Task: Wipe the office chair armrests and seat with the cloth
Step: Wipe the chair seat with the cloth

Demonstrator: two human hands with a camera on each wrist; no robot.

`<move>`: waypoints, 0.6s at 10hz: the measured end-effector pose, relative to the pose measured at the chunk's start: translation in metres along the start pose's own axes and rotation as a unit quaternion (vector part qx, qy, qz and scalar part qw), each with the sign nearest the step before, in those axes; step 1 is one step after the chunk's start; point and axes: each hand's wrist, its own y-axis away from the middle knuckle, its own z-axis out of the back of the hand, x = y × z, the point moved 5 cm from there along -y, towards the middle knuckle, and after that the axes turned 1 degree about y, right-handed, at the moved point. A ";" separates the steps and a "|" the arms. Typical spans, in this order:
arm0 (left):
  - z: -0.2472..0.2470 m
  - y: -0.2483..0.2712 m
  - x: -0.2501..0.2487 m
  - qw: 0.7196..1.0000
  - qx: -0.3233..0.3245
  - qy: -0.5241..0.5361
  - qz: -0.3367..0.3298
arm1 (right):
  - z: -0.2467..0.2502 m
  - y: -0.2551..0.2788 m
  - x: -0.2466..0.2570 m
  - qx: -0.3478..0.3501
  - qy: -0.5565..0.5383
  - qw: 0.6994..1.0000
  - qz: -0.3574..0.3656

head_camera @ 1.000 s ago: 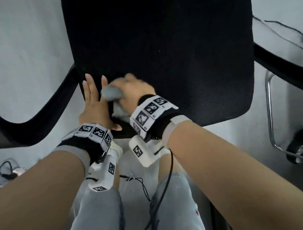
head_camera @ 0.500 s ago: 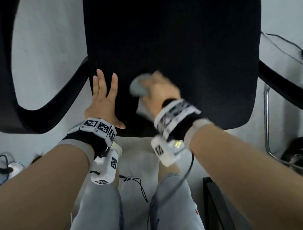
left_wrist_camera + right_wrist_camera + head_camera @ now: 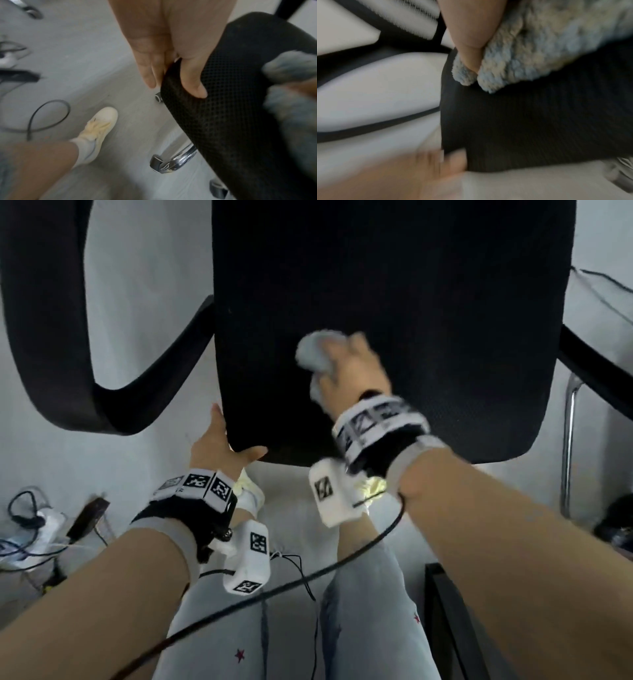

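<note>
The black mesh seat point(image 3: 394, 302) of the office chair fills the middle of the head view. My right hand point(image 3: 342, 364) grips a bunched grey cloth point(image 3: 317, 350) and presses it on the seat's near middle; it is blurred. In the right wrist view the thumb point(image 3: 471, 40) pinches the fluffy cloth point(image 3: 539, 54) against the seat point(image 3: 522, 121). My left hand point(image 3: 233, 440) holds the seat's front-left corner. Its thumb point(image 3: 193, 81) lies on top of the seat point(image 3: 231, 115) and its fingers point(image 3: 149, 67) go down the side. The left armrest point(image 3: 51, 337) loops at far left, the right armrest point(image 3: 596, 378) at right.
The chair's chrome base leg point(image 3: 175, 159) and a caster point(image 3: 217, 188) stand under the seat. My shoe point(image 3: 97, 128) is on the grey floor beside it. Cables and a power strip point(image 3: 37, 525) lie at left. Another chrome chair frame point(image 3: 568, 440) stands at right.
My right hand has carried the cloth to the right and farther onto the seat. My left hand has left the seat's top, where it lay flat, and taken hold of the front-left corner.
</note>
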 end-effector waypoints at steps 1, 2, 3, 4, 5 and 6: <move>-0.002 0.004 0.016 0.994 0.040 0.095 0.034 | -0.060 0.055 0.044 0.129 0.075 0.973 0.178; 0.006 0.003 0.026 0.980 0.061 0.181 0.056 | -0.059 0.074 0.042 0.230 0.042 0.942 0.240; 0.009 -0.005 0.034 0.970 0.068 0.226 0.060 | -0.014 0.040 0.039 0.105 -0.026 0.974 0.198; 0.006 -0.009 0.039 0.955 0.091 0.275 0.059 | 0.018 -0.016 0.039 -0.037 -0.031 0.996 0.072; 0.002 -0.012 0.043 0.941 0.138 0.298 0.084 | -0.018 -0.017 0.063 0.031 0.044 0.996 0.064; -0.001 -0.031 0.067 0.899 0.193 0.371 0.129 | -0.085 0.053 0.083 0.268 0.132 0.931 0.210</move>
